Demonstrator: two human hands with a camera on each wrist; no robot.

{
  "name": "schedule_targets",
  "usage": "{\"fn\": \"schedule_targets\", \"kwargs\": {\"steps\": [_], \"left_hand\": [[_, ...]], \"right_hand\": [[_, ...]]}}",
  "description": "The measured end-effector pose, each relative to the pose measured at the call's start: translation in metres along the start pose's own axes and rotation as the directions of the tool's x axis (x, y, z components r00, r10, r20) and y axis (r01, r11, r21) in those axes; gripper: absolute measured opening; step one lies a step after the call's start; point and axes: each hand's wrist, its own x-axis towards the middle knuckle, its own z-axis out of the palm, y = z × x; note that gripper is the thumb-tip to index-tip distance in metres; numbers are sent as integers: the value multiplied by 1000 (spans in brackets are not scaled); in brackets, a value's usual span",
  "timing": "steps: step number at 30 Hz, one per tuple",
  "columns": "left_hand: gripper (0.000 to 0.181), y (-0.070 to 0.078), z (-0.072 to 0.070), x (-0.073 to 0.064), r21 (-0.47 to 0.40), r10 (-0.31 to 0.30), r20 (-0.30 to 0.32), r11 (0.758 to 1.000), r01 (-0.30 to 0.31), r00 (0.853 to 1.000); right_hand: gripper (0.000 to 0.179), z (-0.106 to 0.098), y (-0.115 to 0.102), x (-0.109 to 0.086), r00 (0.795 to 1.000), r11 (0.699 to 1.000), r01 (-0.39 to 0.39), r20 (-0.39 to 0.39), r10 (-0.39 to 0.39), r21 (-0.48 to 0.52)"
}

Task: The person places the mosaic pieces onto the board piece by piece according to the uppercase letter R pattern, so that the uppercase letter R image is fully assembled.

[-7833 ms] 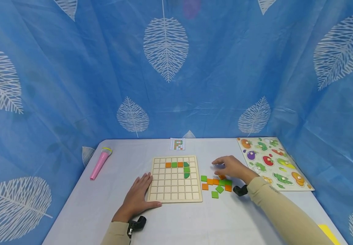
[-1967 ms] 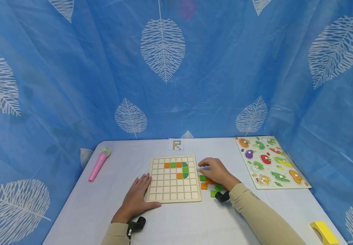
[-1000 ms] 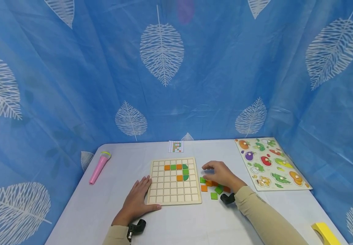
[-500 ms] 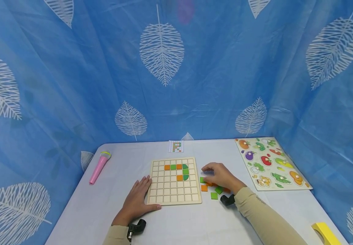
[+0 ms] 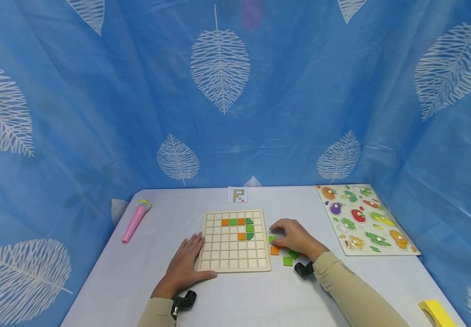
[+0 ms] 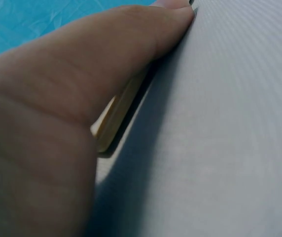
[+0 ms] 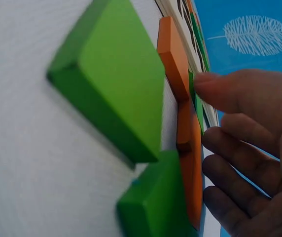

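A wooden grid board [image 5: 222, 254] lies on the table, bearing several orange and green tiles in a hook shape, two of them rounded dark green pieces. My left hand [image 5: 184, 261] rests against its left edge, thumb stretched along the near corner; in the left wrist view the thumb [image 6: 91, 59] covers part of that edge. My right hand [image 5: 294, 236] is above loose tiles right of the board, fingers loosely bent. In the right wrist view a green tile [image 7: 116, 74] and an orange tile [image 7: 173, 57] lie before the fingers; nothing shows in their grasp.
A small pattern card [image 5: 237, 194] lies behind the board. At the left is a pink toy microphone [image 5: 135, 222]. A vegetable peg puzzle [image 5: 366, 225] lies back right, with a yellow arch block [image 5: 437, 313] at the front right.
Since the earliest frame, an orange tile has come to lie left of the lower rounded piece. My right hand has shifted left over the loose tiles. The left hand stays at the board.
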Motion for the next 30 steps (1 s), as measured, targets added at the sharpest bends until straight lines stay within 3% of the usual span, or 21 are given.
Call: {"fn": "schedule_targets", "kwargs": {"steps": [10,30], "left_hand": [[131,-2,3,1,-9,-12,8,1000,13,1000],[130,-4,4,2,-10,-1,10,1000,2,1000]], "right_hand": [[32,3,-2,-3,998,997,69,-11,-69,-40],[23,7,1,-3,997,996,52,-52,-56,-73]]}}
